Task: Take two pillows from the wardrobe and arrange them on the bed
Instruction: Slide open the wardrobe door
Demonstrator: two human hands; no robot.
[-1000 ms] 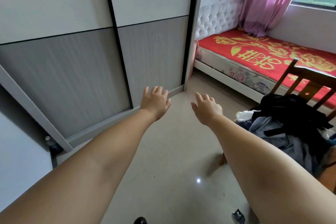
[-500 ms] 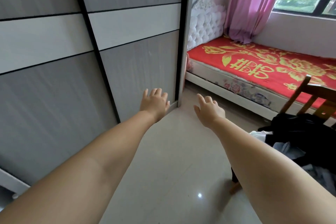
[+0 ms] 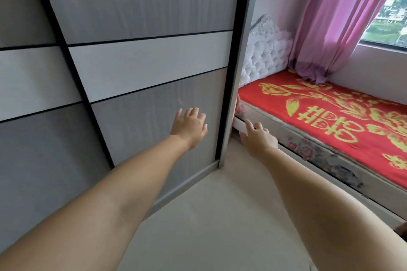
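A grey and white wardrobe (image 3: 141,57) with sliding doors fills the left of the view; its doors are closed and no pillows show. My left hand (image 3: 189,126) is stretched out in front of the right-hand door, fingers relaxed, holding nothing; I cannot tell whether it touches the panel. My right hand (image 3: 258,137) reaches forward past the wardrobe's right edge, fingers loosely spread, empty. The bed (image 3: 330,116) lies to the right, covered by a red spread with gold patterns.
A white tufted headboard (image 3: 264,57) stands behind the wardrobe's end panel. A pink curtain (image 3: 343,20) hangs by the window (image 3: 389,13) at the upper right. Pale floor (image 3: 220,215) runs between wardrobe and bed.
The view has moved closer to the wardrobe and tilted up; both hands have risen and reached further forward. The chair with clothes has dropped out of sight at the right.
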